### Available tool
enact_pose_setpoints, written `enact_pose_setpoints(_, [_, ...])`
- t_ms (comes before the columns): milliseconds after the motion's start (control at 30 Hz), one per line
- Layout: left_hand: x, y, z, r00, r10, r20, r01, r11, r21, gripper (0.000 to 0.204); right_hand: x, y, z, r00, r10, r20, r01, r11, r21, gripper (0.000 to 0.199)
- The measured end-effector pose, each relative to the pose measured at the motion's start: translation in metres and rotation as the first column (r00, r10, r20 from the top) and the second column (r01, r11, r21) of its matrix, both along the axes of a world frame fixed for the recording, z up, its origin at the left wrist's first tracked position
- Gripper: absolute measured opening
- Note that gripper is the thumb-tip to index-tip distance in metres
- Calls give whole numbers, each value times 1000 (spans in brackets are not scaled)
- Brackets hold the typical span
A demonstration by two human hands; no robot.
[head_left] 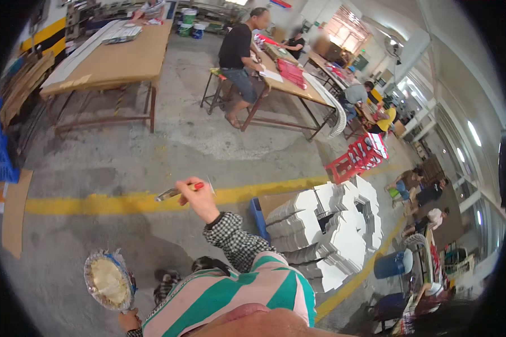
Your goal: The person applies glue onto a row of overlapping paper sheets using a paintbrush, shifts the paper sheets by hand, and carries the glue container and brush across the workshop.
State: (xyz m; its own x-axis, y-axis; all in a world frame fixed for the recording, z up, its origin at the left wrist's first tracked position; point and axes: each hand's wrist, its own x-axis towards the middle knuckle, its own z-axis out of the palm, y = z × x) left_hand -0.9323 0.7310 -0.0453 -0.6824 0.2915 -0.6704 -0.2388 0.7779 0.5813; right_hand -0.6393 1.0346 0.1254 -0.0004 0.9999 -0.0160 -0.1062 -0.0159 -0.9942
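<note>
My right hand (201, 201) is raised over the floor near the yellow line, its fingers closed around a brush (167, 194). The brush has a red end and a greyish tip that points left. Lower left, my left hand (130, 321) grips the near edge of a round tub (107, 281) lined with crinkled clear plastic. Pale cream-coloured stuff fills the tub. My left fingers are partly hidden by the rim. Right of my right forearm stand stacks of white cut-out sheets (303, 216), with a blue crate edge (258, 219) beside them.
A yellow floor line (95, 204) crosses ahead. A long brown-topped table (118, 59) stands far left; a person sits at another table (315, 94) with red pieces. Red stools (357, 157) stand beyond the sheets, a blue barrel (391, 265) at right, cardboard (16, 216) at left.
</note>
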Motion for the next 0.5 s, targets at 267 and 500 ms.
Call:
enact_pose_setpoints(267, [-153, 173, 18, 982, -45, 183, 20, 991, 134, 17, -144, 149, -29, 998, -2, 57, -2, 998, 57, 21])
enact_pose_setpoints(500, [-292, 307, -24, 995, 17, 94, -40, 967, 252, 17, -300, 346, -64, 988, -52, 144, 37, 994, 106, 22])
